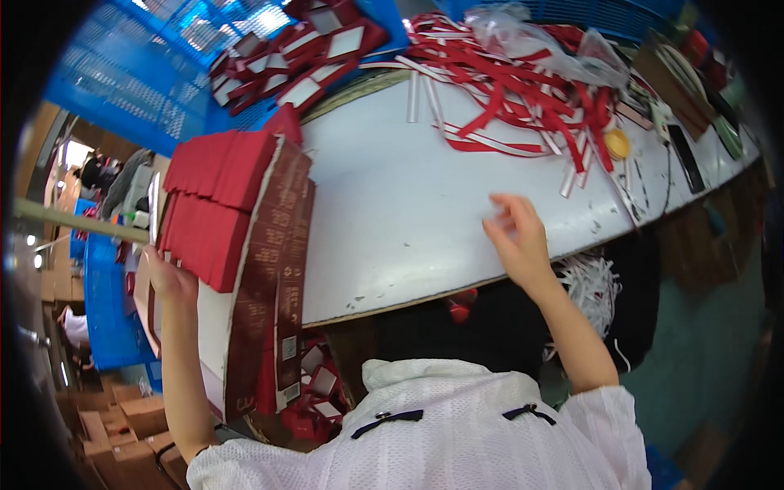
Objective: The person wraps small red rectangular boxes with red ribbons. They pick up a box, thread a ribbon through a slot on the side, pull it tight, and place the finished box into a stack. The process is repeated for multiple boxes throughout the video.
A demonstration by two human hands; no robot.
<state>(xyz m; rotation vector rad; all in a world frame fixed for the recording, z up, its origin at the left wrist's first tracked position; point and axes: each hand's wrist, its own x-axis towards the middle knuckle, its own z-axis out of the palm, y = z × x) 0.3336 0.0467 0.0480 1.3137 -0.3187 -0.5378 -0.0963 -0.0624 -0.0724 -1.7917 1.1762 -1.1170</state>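
In the view from my head, my left hand (167,278) at the left of the frame rests with its fingers against the edge of a stack of red folded cards (214,204); I cannot tell whether it pinches them. Beside the stack lie long dark brown printed cardboard strips (273,269) with small white labels near their lower ends. My right hand (514,233) hovers in the middle of the frame over the bare white table (392,212), fingers loosely spread and holding nothing. The cards look light and stiff, likely to slide off one another, so I judge they are best gripped by the edges, thumb under, fingers on top. At the upper right sits a tangle of red ribbons (523,90) under a clear plastic bag (531,37). At the upper left, blue crates (122,73) hold red tags with white rectangular labels (306,49).
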